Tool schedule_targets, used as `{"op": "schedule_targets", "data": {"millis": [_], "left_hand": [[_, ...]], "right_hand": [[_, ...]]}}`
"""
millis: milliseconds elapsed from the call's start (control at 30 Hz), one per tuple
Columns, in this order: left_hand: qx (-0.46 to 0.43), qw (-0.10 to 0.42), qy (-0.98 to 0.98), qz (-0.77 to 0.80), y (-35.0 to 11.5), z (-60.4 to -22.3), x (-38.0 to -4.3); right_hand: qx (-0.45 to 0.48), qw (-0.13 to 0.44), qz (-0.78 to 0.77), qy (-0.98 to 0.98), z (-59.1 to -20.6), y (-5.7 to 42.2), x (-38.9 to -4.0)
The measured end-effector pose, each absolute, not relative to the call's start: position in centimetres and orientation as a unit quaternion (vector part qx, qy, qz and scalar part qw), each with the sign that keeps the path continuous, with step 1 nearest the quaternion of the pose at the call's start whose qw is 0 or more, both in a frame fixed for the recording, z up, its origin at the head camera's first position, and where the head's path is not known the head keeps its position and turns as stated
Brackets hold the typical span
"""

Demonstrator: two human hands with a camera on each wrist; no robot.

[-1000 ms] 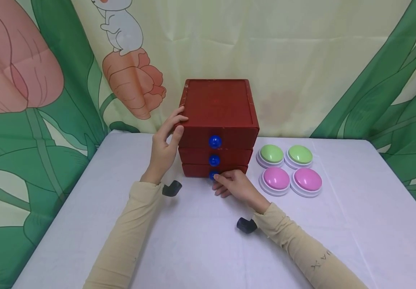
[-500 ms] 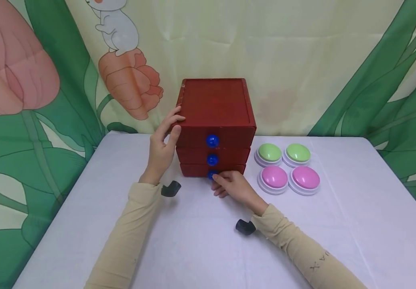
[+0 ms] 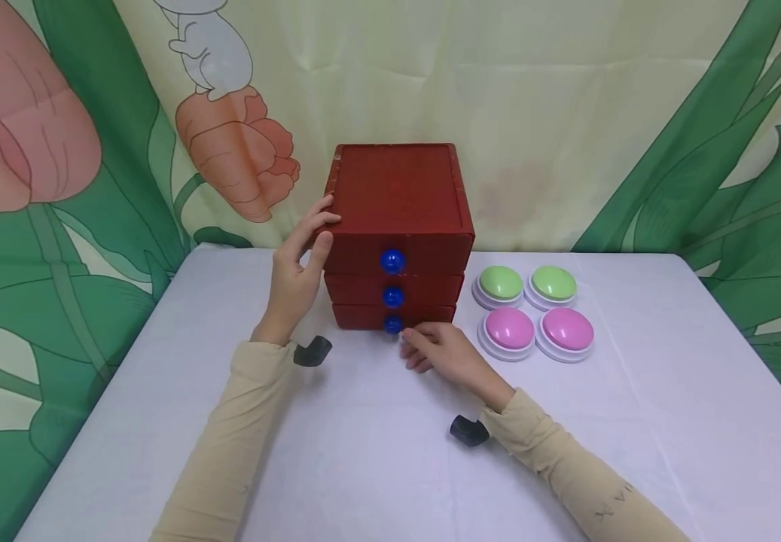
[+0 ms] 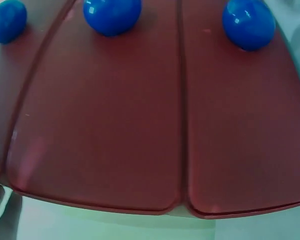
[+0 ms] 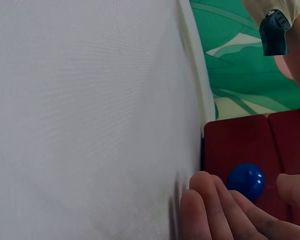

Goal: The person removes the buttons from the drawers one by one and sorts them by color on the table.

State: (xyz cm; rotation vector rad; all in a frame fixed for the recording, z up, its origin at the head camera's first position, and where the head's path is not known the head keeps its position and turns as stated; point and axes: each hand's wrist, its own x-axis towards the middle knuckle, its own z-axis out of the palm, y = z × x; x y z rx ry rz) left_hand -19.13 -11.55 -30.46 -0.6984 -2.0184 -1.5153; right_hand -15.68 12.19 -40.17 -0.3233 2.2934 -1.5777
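Note:
A dark red drawer unit (image 3: 397, 188) stands near the middle of the table, its three stacked drawers flush. Each drawer has a round blue knob; in the left wrist view the middle knob (image 4: 112, 15) and bottom knob (image 4: 249, 24) show from close up. My left hand (image 3: 295, 275) rests against the unit's left side, fingertips over the top edge. Just right of the lowest blue knob (image 3: 392, 324) is my right hand (image 3: 447, 350), fingers loosely bent. The right wrist view shows that knob (image 5: 246, 181) beyond the gap between thumb and fingers, with nothing held.
Right of the unit sit two green push buttons (image 3: 501, 284) and two pink push buttons (image 3: 509, 329) on white bases. A white cloth (image 3: 363, 467) covers the table. Behind hangs a printed curtain (image 3: 526, 113). Black wrist devices (image 3: 469, 430) stick out from both sleeves.
My right hand has let go of the lowest knob and drawn slightly to its right. The left hand keeps its place on the unit, while the head view has shifted a little.

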Motion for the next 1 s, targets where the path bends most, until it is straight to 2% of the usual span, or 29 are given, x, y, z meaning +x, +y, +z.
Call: {"op": "schedule_targets", "data": {"millis": [167,433,733,1000], "left_hand": [[-0.235,0.262,-0.769,-0.534,-11.2,-30.5,-18.5],[-0.205,0.311,-0.781,-0.501,-12.4,-32.4,-18.1],[-0.208,0.327,-0.814,-0.432,-13.3,-30.5,-15.8],[-0.196,0.320,-0.855,-0.360,-13.1,-29.7,-13.6]], "right_hand": [[-0.127,0.144,-0.532,0.825,-39.1,13.0,-15.1],[-0.175,0.061,-0.442,0.877,-37.5,14.2,-14.2],[-0.178,-0.001,-0.402,0.898,-35.1,15.0,-12.6],[-0.199,-0.126,-0.316,0.919,-33.9,16.3,-11.1]]}}
